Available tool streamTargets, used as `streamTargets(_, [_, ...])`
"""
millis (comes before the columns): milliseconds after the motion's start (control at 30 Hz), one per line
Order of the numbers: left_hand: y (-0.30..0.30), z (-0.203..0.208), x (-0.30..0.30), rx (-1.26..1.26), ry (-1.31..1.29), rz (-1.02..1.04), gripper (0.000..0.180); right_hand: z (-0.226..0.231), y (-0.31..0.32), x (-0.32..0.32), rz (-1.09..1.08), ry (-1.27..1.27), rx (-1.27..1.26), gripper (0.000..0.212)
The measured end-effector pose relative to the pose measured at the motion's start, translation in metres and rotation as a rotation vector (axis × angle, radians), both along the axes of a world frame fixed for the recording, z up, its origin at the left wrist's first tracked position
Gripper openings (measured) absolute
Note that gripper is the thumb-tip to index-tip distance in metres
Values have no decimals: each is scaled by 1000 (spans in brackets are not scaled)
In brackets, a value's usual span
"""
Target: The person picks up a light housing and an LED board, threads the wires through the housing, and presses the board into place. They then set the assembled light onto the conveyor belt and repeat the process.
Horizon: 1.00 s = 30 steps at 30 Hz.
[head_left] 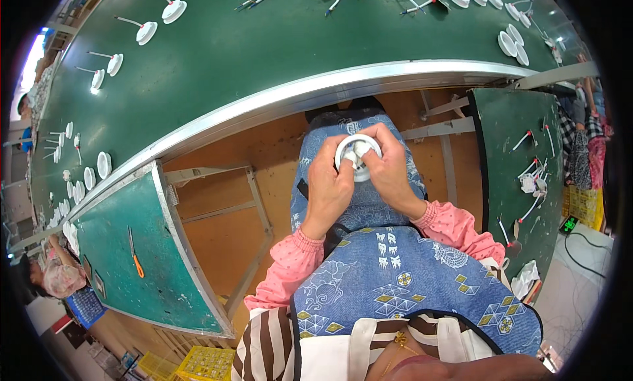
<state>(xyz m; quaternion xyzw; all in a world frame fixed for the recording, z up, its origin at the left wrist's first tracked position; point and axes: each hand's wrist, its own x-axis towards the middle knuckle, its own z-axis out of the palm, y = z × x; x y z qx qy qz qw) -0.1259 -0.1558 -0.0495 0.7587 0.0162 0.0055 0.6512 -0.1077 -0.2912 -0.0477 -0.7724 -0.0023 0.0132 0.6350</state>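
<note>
Above my lap, both hands hold a round white plastic housing with a wide rim, its open side up. My left hand wraps the housing's left side, and my right hand wraps its right side. Both thumbs press down inside the rim, with white coverings on their tips. What lies under the thumbs is hidden. A blue patterned apron spreads below my hands.
Ahead runs a green table with a metal edge, bearing several white round lamps with wires. Orange-handled scissors lie on the left side table. Wired parts lie on the right one. Yellow crates stand low at left. People sit at both sides.
</note>
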Motion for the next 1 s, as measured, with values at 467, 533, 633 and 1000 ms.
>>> streamTargets(467, [-1,3,-2,103,-105,132,29,19,7,1,28,-56,-16,24])
streamTargets(533, [-2,0,-5,22,-103,157,28,19,6,1,49,-54,-2,24])
streamTargets(633, [-2,11,-8,76,-107,140,29,15,1,1,83,-42,-9,24])
streamTargets(1000, [-8,16,-4,162,-220,287,23,17,14,-7,33,-86,28,20])
